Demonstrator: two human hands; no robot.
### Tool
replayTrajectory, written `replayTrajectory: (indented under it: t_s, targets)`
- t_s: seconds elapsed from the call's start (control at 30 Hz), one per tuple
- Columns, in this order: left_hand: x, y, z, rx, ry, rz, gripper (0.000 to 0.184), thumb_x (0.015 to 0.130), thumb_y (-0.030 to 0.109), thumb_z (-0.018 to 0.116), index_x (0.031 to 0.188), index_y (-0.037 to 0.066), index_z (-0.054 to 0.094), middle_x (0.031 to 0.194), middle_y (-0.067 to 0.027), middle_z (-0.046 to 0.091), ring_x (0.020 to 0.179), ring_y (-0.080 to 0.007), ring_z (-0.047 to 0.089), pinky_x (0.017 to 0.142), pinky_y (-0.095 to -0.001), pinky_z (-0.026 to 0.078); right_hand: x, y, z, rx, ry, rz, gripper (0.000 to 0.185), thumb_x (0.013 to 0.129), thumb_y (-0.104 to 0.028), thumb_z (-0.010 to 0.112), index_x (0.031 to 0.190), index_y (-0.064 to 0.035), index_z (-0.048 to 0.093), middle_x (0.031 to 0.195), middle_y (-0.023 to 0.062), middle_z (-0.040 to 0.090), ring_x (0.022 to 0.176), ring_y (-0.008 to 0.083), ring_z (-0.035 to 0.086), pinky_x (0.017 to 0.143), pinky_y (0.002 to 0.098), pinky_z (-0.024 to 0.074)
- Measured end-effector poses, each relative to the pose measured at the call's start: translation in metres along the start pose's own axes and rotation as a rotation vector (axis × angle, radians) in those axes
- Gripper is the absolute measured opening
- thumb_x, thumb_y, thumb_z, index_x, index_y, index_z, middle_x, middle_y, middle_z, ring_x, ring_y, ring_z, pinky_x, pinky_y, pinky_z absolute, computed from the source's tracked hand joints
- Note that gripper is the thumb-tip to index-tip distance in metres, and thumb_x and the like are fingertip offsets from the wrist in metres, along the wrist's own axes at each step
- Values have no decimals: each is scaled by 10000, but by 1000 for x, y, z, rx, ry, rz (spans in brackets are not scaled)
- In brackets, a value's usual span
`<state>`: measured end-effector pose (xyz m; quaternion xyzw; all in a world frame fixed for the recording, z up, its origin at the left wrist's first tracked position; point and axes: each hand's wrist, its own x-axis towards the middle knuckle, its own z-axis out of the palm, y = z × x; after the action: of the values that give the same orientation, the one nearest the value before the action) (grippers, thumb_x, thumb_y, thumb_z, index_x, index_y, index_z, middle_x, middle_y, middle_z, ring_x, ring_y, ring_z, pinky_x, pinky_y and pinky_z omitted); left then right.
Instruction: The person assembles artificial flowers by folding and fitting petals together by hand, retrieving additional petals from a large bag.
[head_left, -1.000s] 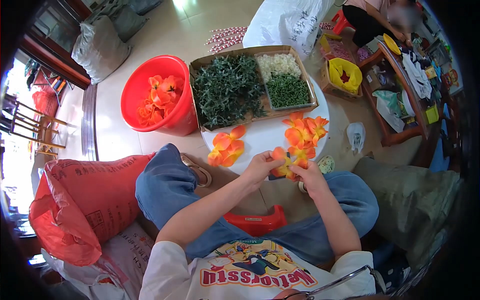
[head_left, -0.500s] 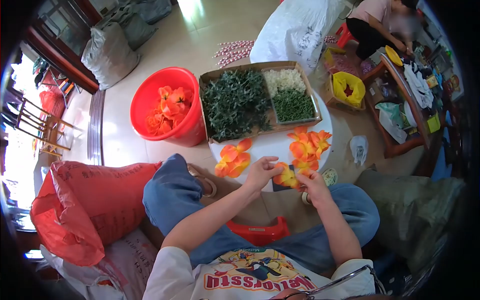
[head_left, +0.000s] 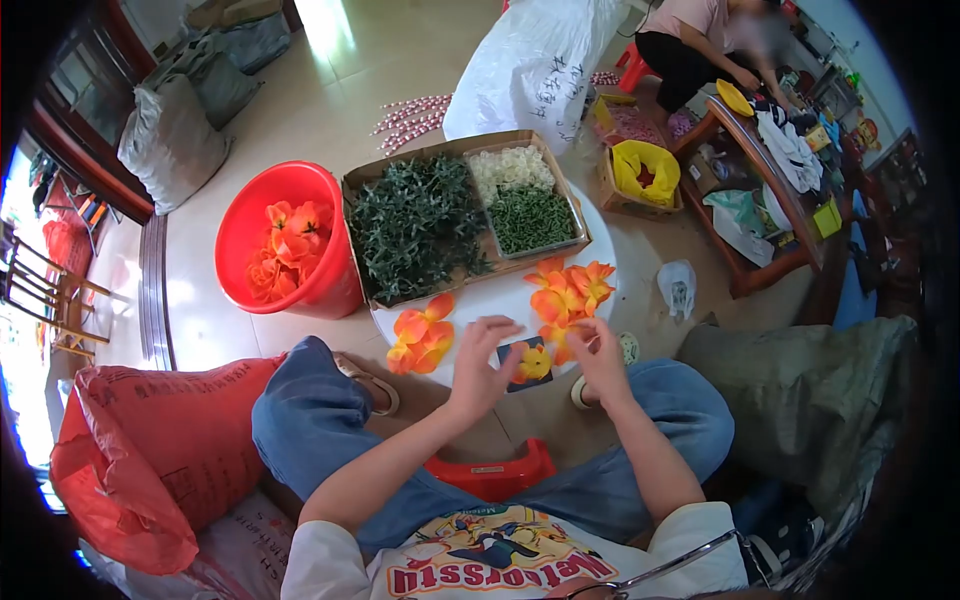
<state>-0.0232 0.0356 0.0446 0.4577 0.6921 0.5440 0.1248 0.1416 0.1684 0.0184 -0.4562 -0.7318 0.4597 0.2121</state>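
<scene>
1. I judge the step in hand to be setting the yellow-orange flower (head_left: 534, 362) on the dark square (head_left: 518, 386); it lies there in the lower middle of the frame, at the near edge of the white round table (head_left: 488, 302).
2. My left hand (head_left: 480, 368) is spread, its thumb just beside the flower; my right hand (head_left: 602, 370) has thumb and forefinger drawn close by the right-hand orange cluster (head_left: 570, 295); I cannot tell whether they pinch a petal.
3. From here, the next move calls for light fingertips, I judge; the petals look thin and easily creased, and the flower could slide on the square.
4. Farther out, another orange cluster (head_left: 420, 338) lies left of my left hand; the cardboard box (head_left: 520, 263) of greenery (head_left: 410, 225) stands behind, upper middle; the red bucket (head_left: 336, 290) is at its left.
5. Against the frame half a second ago, both hands have come away from the flower, my left fingers have opened, and the whole view has shifted, carrying box and bucket leftward.
</scene>
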Motion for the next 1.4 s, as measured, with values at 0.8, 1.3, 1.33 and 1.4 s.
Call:
replayTrajectory:
  t_s: [0.8,1.3,1.33,1.4]
  targets:
    - [-10,-1,2,3,-182,197,186,741,44,677,923,54,644,875,-63,627,824,-254,577,759,-352,477,256,-54,56,-685,-51,-389,93,728,-115,702,800,-57,691,760,103,685,756,255,663,708,370,514]
    - [-10,-3,1,26,-248,178,163,744,68,661,906,46,650,900,-54,622,850,-243,567,784,-345,474,235,-46,62,-795,-84,-410,56,769,-111,682,782,-57,680,830,134,654,819,306,632,725,420,498]
    - [-10,-3,1,21,-256,171,164,744,68,660,906,46,650,899,-53,622,851,-243,567,786,-345,474,235,-48,62,-802,-88,-392,54,773,-109,676,779,-55,679,830,135,653,814,306,631,724,419,498]
    - [-10,-2,0,24,-247,173,163,744,65,657,906,46,650,898,-54,622,854,-244,567,792,-345,474,237,-44,62,-715,-59,-377,76,757,-114,684,747,-43,659,817,121,655,791,300,628,705,409,494]
